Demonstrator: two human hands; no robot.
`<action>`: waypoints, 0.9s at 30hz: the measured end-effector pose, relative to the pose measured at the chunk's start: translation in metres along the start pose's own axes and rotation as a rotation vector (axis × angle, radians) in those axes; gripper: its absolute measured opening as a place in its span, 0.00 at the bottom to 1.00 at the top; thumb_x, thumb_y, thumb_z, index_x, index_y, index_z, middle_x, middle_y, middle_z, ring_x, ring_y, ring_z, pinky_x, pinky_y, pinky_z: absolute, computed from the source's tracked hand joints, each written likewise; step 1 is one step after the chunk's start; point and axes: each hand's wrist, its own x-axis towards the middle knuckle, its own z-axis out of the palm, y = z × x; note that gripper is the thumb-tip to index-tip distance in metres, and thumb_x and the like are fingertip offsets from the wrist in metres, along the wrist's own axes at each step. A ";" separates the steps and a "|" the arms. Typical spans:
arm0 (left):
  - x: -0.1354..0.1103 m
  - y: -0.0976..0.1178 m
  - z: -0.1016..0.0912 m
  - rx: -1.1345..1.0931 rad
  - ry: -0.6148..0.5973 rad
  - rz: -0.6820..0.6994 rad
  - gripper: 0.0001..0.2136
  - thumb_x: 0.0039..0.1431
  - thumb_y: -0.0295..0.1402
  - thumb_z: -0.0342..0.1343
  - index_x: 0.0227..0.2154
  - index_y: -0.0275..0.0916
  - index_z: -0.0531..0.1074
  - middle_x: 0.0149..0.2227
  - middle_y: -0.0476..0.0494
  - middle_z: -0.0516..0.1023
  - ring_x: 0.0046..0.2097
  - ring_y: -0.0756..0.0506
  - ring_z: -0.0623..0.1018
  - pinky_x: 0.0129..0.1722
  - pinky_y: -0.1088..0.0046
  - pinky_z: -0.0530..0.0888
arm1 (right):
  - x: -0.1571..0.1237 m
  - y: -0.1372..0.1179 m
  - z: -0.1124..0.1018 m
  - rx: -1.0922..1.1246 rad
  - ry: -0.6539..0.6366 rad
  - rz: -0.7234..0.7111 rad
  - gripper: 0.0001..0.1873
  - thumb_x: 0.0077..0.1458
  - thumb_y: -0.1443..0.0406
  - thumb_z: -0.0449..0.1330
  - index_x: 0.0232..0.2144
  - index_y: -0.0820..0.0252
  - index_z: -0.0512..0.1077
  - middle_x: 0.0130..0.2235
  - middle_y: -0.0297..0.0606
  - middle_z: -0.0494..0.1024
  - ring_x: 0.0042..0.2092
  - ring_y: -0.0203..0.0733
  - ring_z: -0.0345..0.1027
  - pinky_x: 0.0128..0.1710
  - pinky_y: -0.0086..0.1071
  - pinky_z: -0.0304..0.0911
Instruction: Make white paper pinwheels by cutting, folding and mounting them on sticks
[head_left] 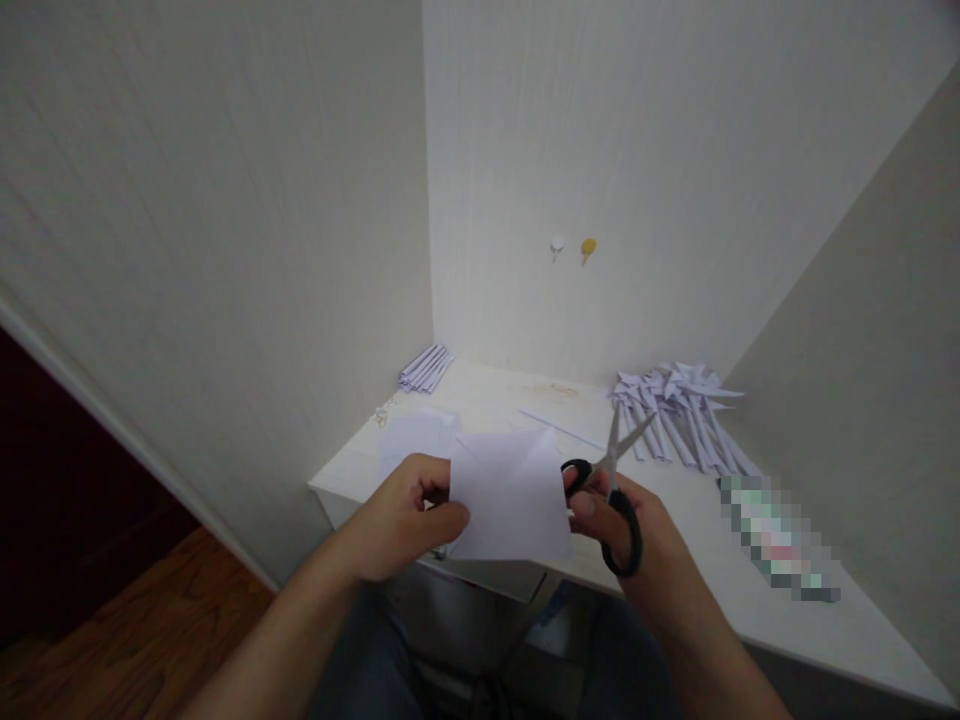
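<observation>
Scissors (619, 480) sitting in right hand (622, 520), fingers gripping black handles, blades gaping apart; left hand (405, 515) pinching white paper sheet (514, 495) above white desk (787, 620).

A white worktop (787, 610) stood in the corner of the room, pushed against the walls. At its far left corner lay a small bundle of folded paper strips (425, 368). Near the far right edge a larger heap of folded paper pieces (679, 410) was spread out. A flat sheet of paper (409, 435) lay near the left edge, and a single thin strip (559, 428) lay around the middle.
</observation>
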 end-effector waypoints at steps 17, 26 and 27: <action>0.016 -0.052 0.080 -0.443 0.297 -0.061 0.20 0.49 0.49 0.66 0.22 0.34 0.77 0.20 0.44 0.75 0.23 0.48 0.72 0.25 0.71 0.70 | 0.005 0.038 0.015 0.177 0.187 -0.012 0.16 0.51 0.54 0.71 0.26 0.61 0.75 0.25 0.32 0.74 0.28 0.38 0.62 0.30 0.32 0.58; 0.016 -0.037 0.072 -0.267 0.343 -0.113 0.19 0.50 0.47 0.64 0.16 0.36 0.74 0.17 0.46 0.72 0.22 0.49 0.70 0.25 0.72 0.66 | 0.004 0.036 0.012 0.083 0.125 0.027 0.19 0.53 0.52 0.69 0.26 0.61 0.74 0.26 0.35 0.74 0.29 0.39 0.64 0.30 0.33 0.60; 0.016 -0.034 0.070 -0.254 0.361 -0.112 0.19 0.50 0.47 0.63 0.16 0.37 0.73 0.17 0.47 0.71 0.22 0.49 0.70 0.25 0.72 0.66 | 0.002 0.032 0.010 0.038 0.087 0.042 0.20 0.53 0.50 0.68 0.27 0.61 0.74 0.27 0.36 0.75 0.30 0.40 0.65 0.31 0.33 0.61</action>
